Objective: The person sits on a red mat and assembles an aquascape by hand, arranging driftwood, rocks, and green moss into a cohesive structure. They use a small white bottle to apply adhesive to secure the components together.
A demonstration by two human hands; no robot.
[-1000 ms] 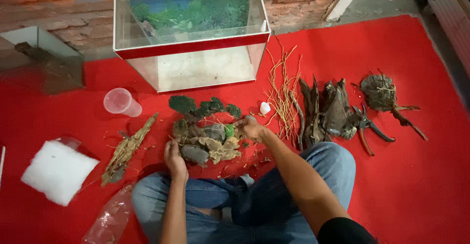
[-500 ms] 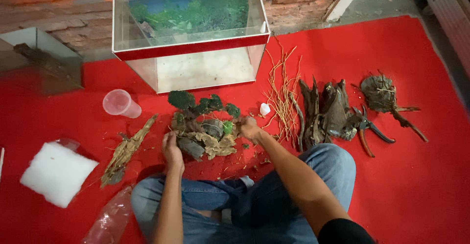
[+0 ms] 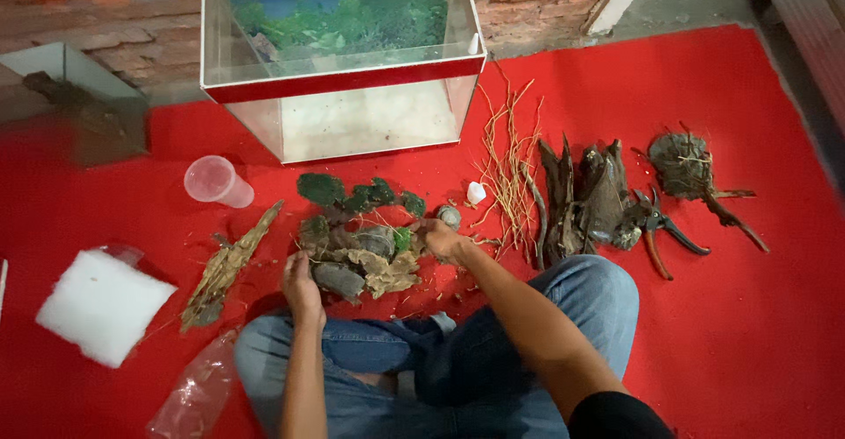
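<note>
Pile of rocks and moss [image 3: 361, 250] lies on red carpet [image 3: 748, 333] just ahead of person's crossed knees; pieces overlap, single stones hard to separate. Left hand [image 3: 301, 282] reaches forward, palm down, fingers curled against grey stone [image 3: 339, 279] at pile's near edge; grip itself hidden, cannot tell if closed. Right hand [image 3: 443, 238] stretches across to pile's right side, fingers bent, touching pile; hold unclear. Glass tank [image 3: 343, 78] beyond. Plastic cup [image 3: 216, 182], white foam block [image 3: 104, 305] left. Driftwood [image 3: 585, 197], pruning shears [image 3: 660, 232] right.
</note>
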